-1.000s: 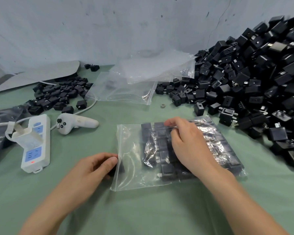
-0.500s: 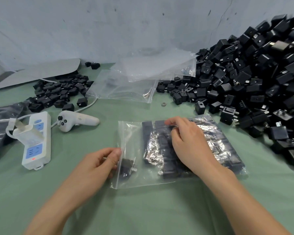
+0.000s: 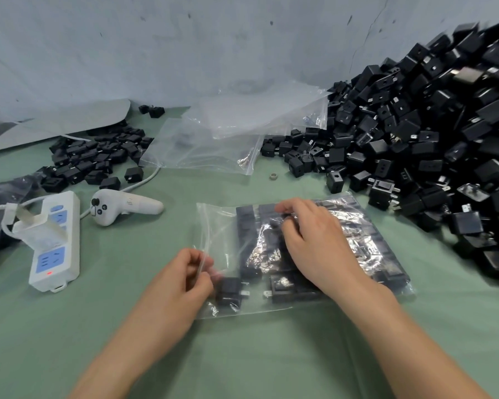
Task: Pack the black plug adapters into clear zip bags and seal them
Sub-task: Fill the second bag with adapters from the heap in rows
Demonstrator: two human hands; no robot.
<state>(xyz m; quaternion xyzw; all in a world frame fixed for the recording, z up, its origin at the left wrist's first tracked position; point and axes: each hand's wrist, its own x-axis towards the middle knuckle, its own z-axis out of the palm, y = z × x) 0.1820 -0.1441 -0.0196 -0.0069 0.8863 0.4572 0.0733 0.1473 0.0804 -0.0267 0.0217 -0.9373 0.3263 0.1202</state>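
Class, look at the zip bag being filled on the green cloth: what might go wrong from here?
The loose adapter sits just inside the mouth held by the left hand; it may slip out or block the zip.
The right hand rests on the packed rows; their prongs might pierce the zip bag.

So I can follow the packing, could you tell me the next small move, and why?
Probably push the loose adapter deeper, against the packed rows: it lies inside the open mouth of the zip bag, whose edge the left hand pinches, while the right hand rests on them.
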